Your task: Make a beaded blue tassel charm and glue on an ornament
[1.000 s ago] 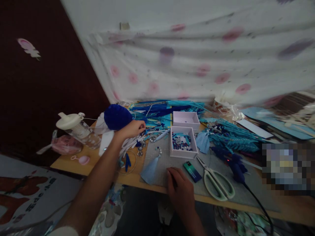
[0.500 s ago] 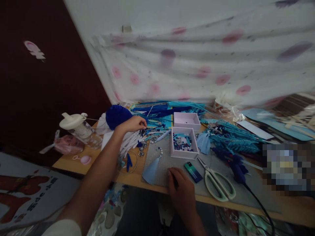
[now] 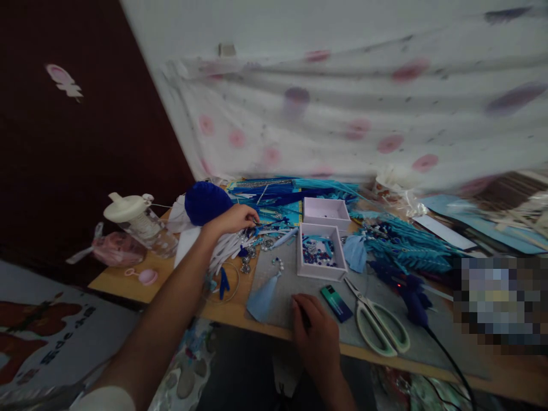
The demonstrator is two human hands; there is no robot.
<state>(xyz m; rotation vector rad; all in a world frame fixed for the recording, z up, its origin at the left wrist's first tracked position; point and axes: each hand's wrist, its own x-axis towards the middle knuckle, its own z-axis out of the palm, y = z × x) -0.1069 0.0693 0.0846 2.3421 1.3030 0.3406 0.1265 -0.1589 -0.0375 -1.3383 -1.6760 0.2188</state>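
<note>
My left hand (image 3: 237, 218) reaches to the back left of the table. Its thumb and fingers are pinched together over a heap of white cords (image 3: 225, 248), silver charms (image 3: 245, 264) and blue pieces; whatever is between the fingertips is too small to make out. Near the front edge rests my right hand (image 3: 315, 328), loosely curled, with no object showing in it. A light blue tassel (image 3: 263, 298) with a short string of beads lies to its left on the grey mat (image 3: 287, 285). Just right of it are a green-blue small box (image 3: 336, 303) and scissors (image 3: 381, 325).
A white box of beads (image 3: 321, 271) stands mid-table, another white box (image 3: 326, 212) behind it. To the right lie a blue glue gun (image 3: 406, 291) with a cord and teal feathery strips (image 3: 411, 240). A lidded cup (image 3: 143, 222) and a blue velvety bundle (image 3: 208, 204) stand left.
My left hand's fingertips have shifted slightly right and down over the heap. My right hand stays in place, and the view has tilted a little.
</note>
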